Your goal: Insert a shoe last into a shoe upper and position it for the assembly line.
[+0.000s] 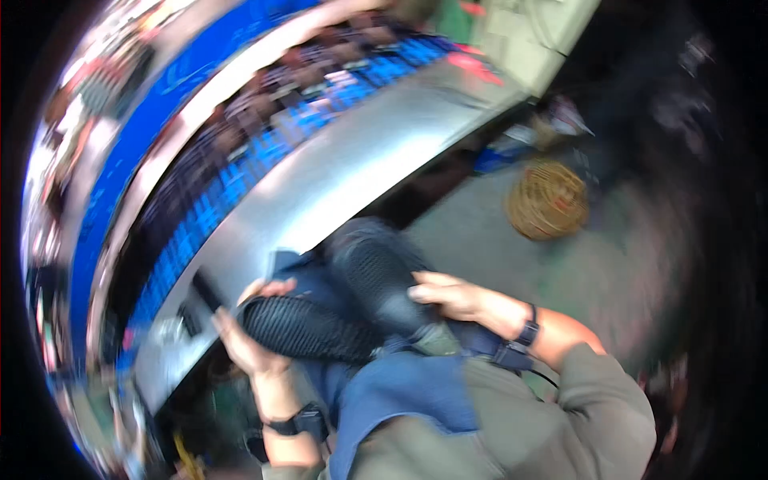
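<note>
Two long black pieces with a ridged or mesh-like surface, rounded like shoes, lie over my lap; blur hides their exact kind. My left hand (pixel 254 336) is wrapped round the rounded end of the left black shoe-shaped piece (pixel 308 328). The fingers of my right hand (pixel 456 298) are closed at the edge of the right black shoe-shaped piece (pixel 374 276), which tilts away from me. A blue apron (pixel 408 392) covers my lap beneath them.
A shiny metal bench (pixel 352 168) runs diagonally in front, with a row of blurred blue and dark items (pixel 240 180) along it. Beyond is a blue strip (pixel 144 120). A round tan coil or basket (pixel 548 198) sits on the floor (pixel 472 224) to the right.
</note>
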The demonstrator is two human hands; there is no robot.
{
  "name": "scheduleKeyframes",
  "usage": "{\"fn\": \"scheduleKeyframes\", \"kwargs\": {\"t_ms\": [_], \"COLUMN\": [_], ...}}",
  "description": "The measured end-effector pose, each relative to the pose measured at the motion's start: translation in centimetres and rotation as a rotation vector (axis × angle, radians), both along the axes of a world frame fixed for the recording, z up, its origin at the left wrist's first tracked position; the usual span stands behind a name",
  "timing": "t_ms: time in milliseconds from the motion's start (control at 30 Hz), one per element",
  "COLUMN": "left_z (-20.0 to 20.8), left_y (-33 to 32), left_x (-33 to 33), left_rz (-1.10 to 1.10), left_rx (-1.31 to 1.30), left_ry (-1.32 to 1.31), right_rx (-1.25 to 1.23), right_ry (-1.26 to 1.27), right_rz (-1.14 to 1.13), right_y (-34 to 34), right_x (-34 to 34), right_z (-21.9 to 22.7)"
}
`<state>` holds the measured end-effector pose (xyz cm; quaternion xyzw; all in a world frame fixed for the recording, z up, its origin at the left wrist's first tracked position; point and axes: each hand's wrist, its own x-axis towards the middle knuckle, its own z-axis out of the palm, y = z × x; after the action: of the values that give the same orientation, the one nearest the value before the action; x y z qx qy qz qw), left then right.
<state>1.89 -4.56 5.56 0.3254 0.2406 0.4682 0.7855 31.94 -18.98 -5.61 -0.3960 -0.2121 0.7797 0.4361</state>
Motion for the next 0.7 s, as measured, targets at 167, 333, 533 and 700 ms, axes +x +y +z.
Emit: {"fn": "scheduleKeyframes", "kwargs": {"t_ms": [167,333,533,700], "left_z": [2.2,5.4,7.0,7.0], "left_y": [-1.0,-3.4,-5.6,-6.2], "left_x": [2.1,1.3,1.4,1.4], "left_rz": [0.019,-0.043,-0.037,-0.066], "left_rx": [0.067,0.502,0.554,0.562], "left_ry": [0.02,0.371,0.431,0.501], "right_rx": [0.33,0.57,0.487,0.516], "right_ry": [0.114,-0.04,-0.043,-0.121], "right_rz": [0.143,0.299,0.35,0.278], "right_y": [2.4,3.1,1.7,2.0], "right_x": [-1.8,-5.8,-5.9,-6.2], "right_z": [7.8,9.4,7.5,8.9]}}
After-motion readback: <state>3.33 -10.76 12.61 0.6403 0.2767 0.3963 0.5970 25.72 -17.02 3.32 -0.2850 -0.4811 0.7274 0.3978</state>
